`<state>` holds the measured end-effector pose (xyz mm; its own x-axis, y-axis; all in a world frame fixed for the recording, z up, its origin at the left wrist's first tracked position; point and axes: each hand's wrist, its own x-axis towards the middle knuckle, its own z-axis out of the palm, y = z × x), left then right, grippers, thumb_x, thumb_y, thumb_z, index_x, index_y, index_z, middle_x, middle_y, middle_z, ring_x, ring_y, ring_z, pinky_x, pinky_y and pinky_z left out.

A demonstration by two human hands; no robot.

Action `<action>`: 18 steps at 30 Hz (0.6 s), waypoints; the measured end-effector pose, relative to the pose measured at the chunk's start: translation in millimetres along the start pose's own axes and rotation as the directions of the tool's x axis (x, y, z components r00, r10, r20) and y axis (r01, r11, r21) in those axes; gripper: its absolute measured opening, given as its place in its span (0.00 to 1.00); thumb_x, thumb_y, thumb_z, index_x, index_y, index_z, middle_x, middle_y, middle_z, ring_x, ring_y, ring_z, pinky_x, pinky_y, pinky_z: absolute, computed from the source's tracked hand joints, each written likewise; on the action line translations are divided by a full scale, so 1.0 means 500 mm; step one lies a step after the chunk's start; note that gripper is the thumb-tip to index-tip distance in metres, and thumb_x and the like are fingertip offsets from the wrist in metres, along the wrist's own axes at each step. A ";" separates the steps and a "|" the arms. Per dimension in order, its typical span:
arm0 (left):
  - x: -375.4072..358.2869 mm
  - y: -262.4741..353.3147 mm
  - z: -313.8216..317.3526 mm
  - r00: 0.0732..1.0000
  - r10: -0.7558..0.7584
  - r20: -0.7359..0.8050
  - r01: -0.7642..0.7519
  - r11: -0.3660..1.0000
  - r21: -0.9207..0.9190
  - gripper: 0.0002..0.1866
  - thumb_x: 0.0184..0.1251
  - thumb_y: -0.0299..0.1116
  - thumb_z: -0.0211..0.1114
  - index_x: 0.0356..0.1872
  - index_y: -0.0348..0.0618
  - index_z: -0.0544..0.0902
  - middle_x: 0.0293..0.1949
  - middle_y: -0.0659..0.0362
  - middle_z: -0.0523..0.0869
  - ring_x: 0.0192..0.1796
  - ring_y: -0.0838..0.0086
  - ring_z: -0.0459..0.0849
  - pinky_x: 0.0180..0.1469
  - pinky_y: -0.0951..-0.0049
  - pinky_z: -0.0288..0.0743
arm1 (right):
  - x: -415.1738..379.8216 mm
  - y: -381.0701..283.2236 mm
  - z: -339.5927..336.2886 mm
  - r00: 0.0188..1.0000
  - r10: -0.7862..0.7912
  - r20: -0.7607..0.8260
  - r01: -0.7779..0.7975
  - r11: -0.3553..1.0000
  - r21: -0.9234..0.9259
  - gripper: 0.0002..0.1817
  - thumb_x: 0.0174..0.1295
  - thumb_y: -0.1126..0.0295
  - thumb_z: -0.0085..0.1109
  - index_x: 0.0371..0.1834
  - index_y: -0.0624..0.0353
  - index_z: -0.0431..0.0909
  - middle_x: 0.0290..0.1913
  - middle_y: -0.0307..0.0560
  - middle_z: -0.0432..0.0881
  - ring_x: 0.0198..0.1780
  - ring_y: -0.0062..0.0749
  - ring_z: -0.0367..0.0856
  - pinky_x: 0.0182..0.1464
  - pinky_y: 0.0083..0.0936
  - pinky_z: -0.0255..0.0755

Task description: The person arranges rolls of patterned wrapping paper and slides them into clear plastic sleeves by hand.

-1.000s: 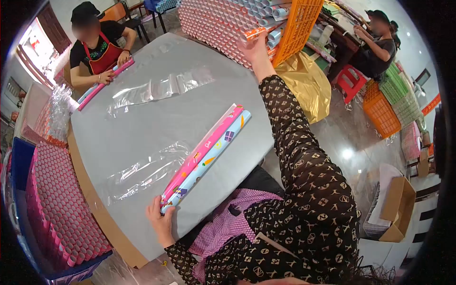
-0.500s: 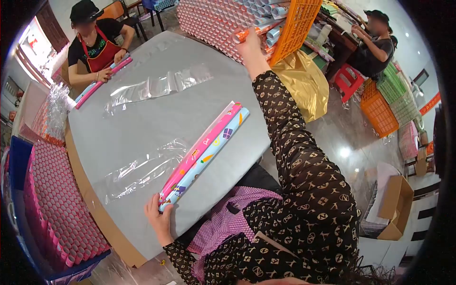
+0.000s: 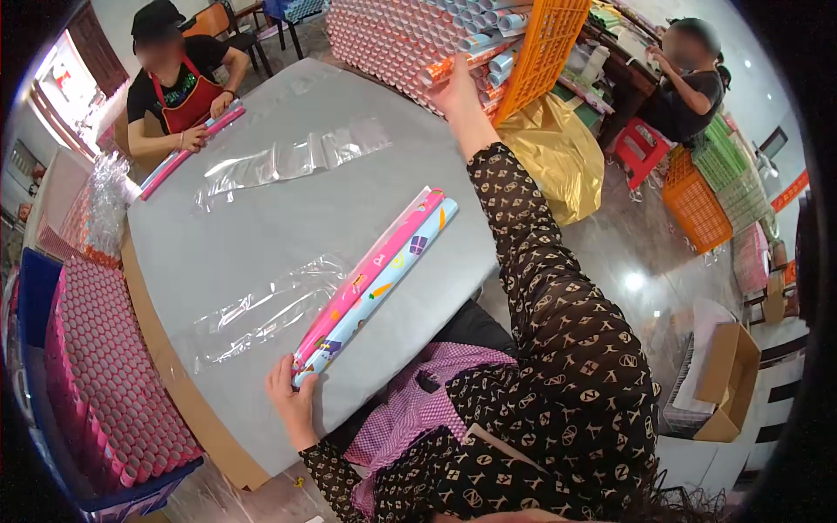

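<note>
A pink wrapping-paper roll (image 3: 379, 261) and a light blue wrapping-paper roll (image 3: 392, 283) with carrot prints lie side by side on the grey table. My left hand (image 3: 293, 397) is closed around their near ends, thumb on one side and fingers on the other. Across the table, my right hand (image 3: 457, 90) grips an orange wrapping-paper roll (image 3: 466, 63) near its open end. That roll lies at the edge of a large stack of rolls (image 3: 392, 44), and its far end is among the others. Clear plastic film (image 3: 261, 309) lies partly beside and under the pink roll.
Another clear film sheet (image 3: 296, 164) lies farther back on the table (image 3: 218, 244). An orange crate (image 3: 545, 57) and gold sheeting (image 3: 558, 157) border the stack. A blue bin of pink rolls (image 3: 122, 375) stands left. A co-worker (image 3: 179, 83) handles rolls opposite; another person sits at right.
My right hand has shifted slightly, and the orange roll's near end has come a little out toward the left and down. My left hand stays put. The co-worker's rolls have shifted slightly.
</note>
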<state>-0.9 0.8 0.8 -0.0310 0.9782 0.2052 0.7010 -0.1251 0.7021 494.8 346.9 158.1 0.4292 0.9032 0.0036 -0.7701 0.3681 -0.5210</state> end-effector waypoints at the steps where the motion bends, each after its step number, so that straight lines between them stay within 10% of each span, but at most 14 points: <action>1: 0.000 0.007 0.000 0.999 0.031 -0.017 -0.031 0.999 0.015 0.31 0.47 0.33 0.76 0.56 0.38 0.81 0.54 0.52 0.83 0.56 0.58 0.76 0.60 0.61 0.69 | -0.023 -0.011 0.007 0.994 0.004 -0.108 -0.013 0.997 -0.080 0.17 0.71 0.56 0.52 0.54 0.54 0.73 0.44 0.45 0.79 0.43 0.40 0.79 0.47 0.47 0.76; 3: 0.001 0.011 -0.003 0.997 0.062 -0.036 -0.061 0.998 0.032 0.29 0.48 0.29 0.74 0.56 0.37 0.81 0.51 0.52 0.83 0.54 0.59 0.77 0.58 0.62 0.71 | -0.018 -0.024 -0.016 0.977 0.001 -0.213 -0.036 0.987 -0.158 0.16 0.71 0.58 0.53 0.55 0.55 0.74 0.41 0.44 0.80 0.45 0.40 0.79 0.51 0.44 0.74; 5: 0.002 0.010 -0.003 0.999 0.054 -0.011 -0.053 0.998 0.027 0.29 0.49 0.30 0.74 0.57 0.38 0.81 0.53 0.51 0.83 0.55 0.58 0.77 0.59 0.61 0.71 | 0.016 -0.028 -0.073 0.858 -0.512 0.048 0.417 0.639 -0.646 0.13 0.68 0.62 0.57 0.48 0.58 0.80 0.43 0.46 0.82 0.47 0.42 0.79 0.52 0.38 0.73; 6: 0.001 0.010 -0.003 0.999 0.054 -0.009 -0.053 0.998 0.028 0.29 0.49 0.30 0.74 0.57 0.38 0.81 0.53 0.51 0.83 0.55 0.58 0.77 0.59 0.61 0.71 | 0.023 -0.042 -0.083 0.858 -0.511 0.046 0.416 0.640 -0.646 0.13 0.68 0.62 0.57 0.48 0.58 0.80 0.43 0.46 0.82 0.47 0.42 0.79 0.52 0.38 0.73; 8: 0.002 0.010 -0.003 0.996 0.086 -0.026 -0.084 0.995 0.062 0.29 0.49 0.30 0.74 0.57 0.39 0.81 0.54 0.51 0.83 0.56 0.56 0.77 0.60 0.60 0.69 | -0.006 -0.079 -0.055 0.426 -0.696 0.578 0.581 -0.280 -0.764 0.12 0.61 0.67 0.59 0.43 0.62 0.82 0.43 0.52 0.82 0.51 0.43 0.77 0.52 0.37 0.70; 9: 0.002 0.012 -0.003 0.996 0.091 -0.024 -0.089 0.994 0.064 0.29 0.49 0.30 0.74 0.57 0.39 0.81 0.54 0.51 0.83 0.56 0.56 0.77 0.60 0.60 0.69 | 0.011 -0.089 -0.046 0.270 -0.661 0.700 0.611 -0.444 -0.655 0.13 0.57 0.70 0.59 0.46 0.58 0.84 0.46 0.49 0.83 0.52 0.44 0.77 0.56 0.40 0.68; 13: 0.003 0.021 -0.007 1.000 0.026 -0.010 -0.026 0.999 0.048 0.30 0.48 0.35 0.77 0.56 0.38 0.81 0.55 0.52 0.83 0.58 0.56 0.75 0.63 0.59 0.67 | 0.044 -0.130 -0.018 0.299 -0.188 0.936 0.544 -0.772 -0.328 0.12 0.56 0.70 0.62 0.43 0.48 0.86 0.49 0.36 0.85 0.54 0.40 0.77 0.59 0.38 0.68; 18: -0.001 0.002 -0.002 0.999 0.039 -0.006 -0.039 0.997 0.066 0.31 0.50 0.40 0.77 0.57 0.38 0.81 0.55 0.51 0.83 0.57 0.55 0.75 0.63 0.59 0.66 | 0.066 -0.176 -0.001 0.462 0.070 0.884 0.479 -0.859 -0.183 0.12 0.53 0.72 0.60 0.40 0.47 0.87 0.44 0.35 0.85 0.53 0.38 0.77 0.58 0.38 0.68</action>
<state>-0.8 0.2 2.3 -0.0074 0.9716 0.2366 0.7474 -0.1518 0.6468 576.9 344.0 203.9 -0.2724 0.6385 0.7198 0.9531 0.0763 0.2930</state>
